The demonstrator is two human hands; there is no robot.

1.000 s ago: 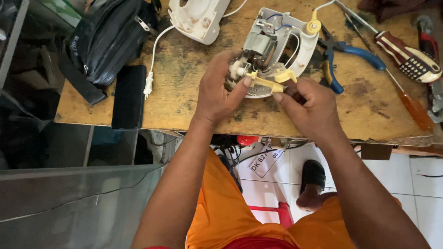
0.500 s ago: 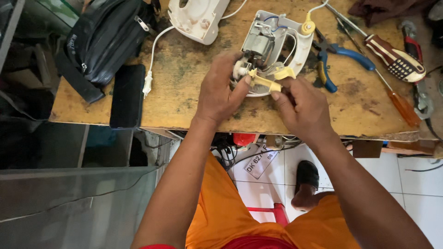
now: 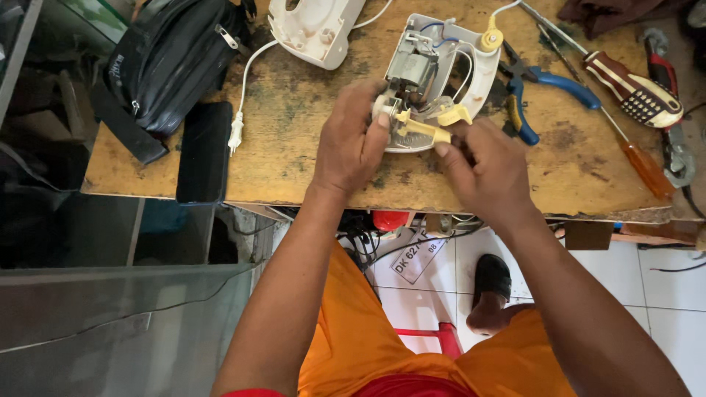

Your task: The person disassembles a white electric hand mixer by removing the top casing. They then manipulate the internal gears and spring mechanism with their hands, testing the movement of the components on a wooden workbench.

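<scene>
The open mixer [image 3: 434, 73] (white shell, motor showing) lies on the wooden bench [image 3: 294, 147], at its near edge. The left hand [image 3: 351, 143] grips the mixer's left side with its fingers closed on it, and the right hand [image 3: 482, 173] pinches a yellow part [image 3: 423, 131] at the mixer's front. Blue pliers [image 3: 533, 95] lie just right of the mixer, and a black bag [image 3: 173, 59] sits well to its left.
</scene>
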